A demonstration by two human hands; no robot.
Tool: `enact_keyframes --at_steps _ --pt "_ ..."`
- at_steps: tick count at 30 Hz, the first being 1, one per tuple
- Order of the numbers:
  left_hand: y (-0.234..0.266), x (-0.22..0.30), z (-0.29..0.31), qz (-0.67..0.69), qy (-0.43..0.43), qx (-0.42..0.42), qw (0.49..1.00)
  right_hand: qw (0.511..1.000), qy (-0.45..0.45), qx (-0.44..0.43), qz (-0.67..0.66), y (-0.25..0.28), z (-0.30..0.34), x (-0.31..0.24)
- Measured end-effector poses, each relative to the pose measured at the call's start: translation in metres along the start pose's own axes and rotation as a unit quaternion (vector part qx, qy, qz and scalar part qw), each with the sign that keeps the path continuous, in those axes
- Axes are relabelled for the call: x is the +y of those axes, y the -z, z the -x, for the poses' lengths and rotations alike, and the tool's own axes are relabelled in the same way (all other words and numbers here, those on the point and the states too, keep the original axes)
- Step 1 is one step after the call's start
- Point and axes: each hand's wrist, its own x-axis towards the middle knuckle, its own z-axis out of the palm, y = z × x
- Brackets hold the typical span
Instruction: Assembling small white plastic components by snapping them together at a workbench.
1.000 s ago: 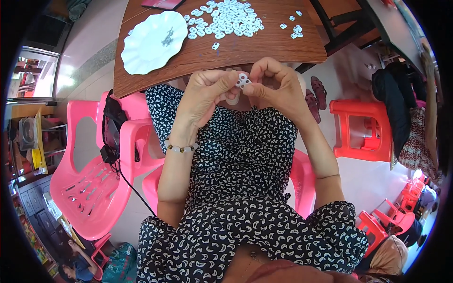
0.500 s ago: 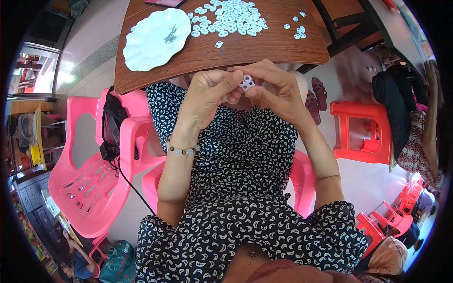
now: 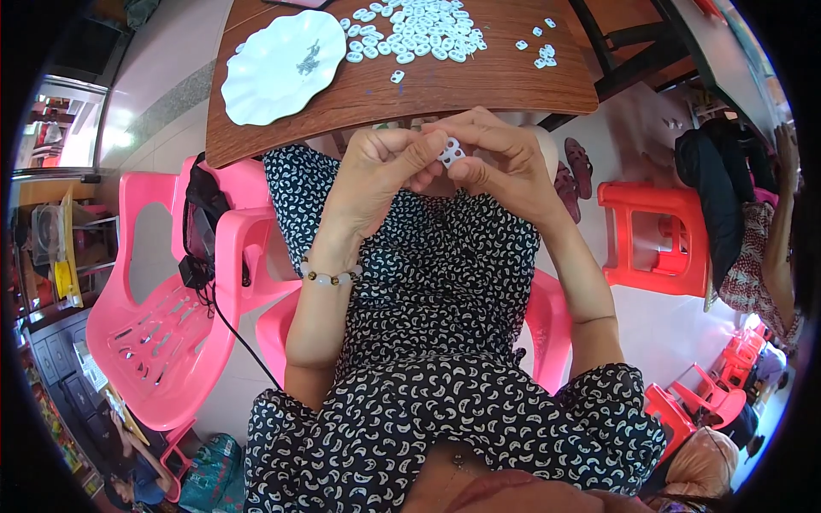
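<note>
My left hand (image 3: 385, 171) and my right hand (image 3: 500, 162) meet over my lap, just below the table's near edge. Together their fingertips pinch a small white plastic piece (image 3: 451, 153) with holes in it. A bead bracelet (image 3: 329, 276) circles my left wrist. On the brown wooden table (image 3: 445, 81) above the hands lies a heap of several similar white pieces (image 3: 419, 30), with a few loose ones (image 3: 540, 53) to the right and one (image 3: 397, 76) near the edge. A white wavy-rimmed plate (image 3: 282, 64) rests on the table's left part.
A pink plastic chair (image 3: 162, 316) stands at my left with a black bag and cable (image 3: 205, 231) on it. An orange-red stool (image 3: 654, 239) is at the right, sandals (image 3: 575, 167) on the floor beside it. Another person (image 3: 770, 248) stands at the far right.
Both hands stay together on the white piece; the fingers have shifted slightly around it. The view has moved a little.
</note>
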Motion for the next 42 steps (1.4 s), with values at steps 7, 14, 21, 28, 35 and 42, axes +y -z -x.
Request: enact_keyframes --at_steps 7,14,21,28,35,42 --pt "-0.004 -0.003 0.006 0.071 0.018 -0.004 0.997 0.993 0.092 0.009 0.073 0.001 -0.004 0.003" --pt "-0.003 -0.001 0.007 0.13 0.044 -0.009 0.99 0.993 0.091 0.003 0.076 0.001 -0.003 -0.002" --pt "-0.003 0.0 0.007 0.149 0.05 -0.015 0.987 0.993 0.087 -0.023 0.075 -0.004 -0.005 -0.002" --pt "-0.01 0.0 0.011 0.145 0.056 0.018 0.988 0.991 0.106 0.016 0.074 -0.011 -0.001 0.001" --pt "-0.01 -0.004 0.011 0.163 0.043 0.021 0.985 0.987 0.123 0.029 0.103 -0.014 -0.002 0.001" --pt "-0.013 -0.007 0.013 0.144 0.033 0.028 0.989 0.984 0.137 0.054 0.103 -0.016 0.0 0.003"
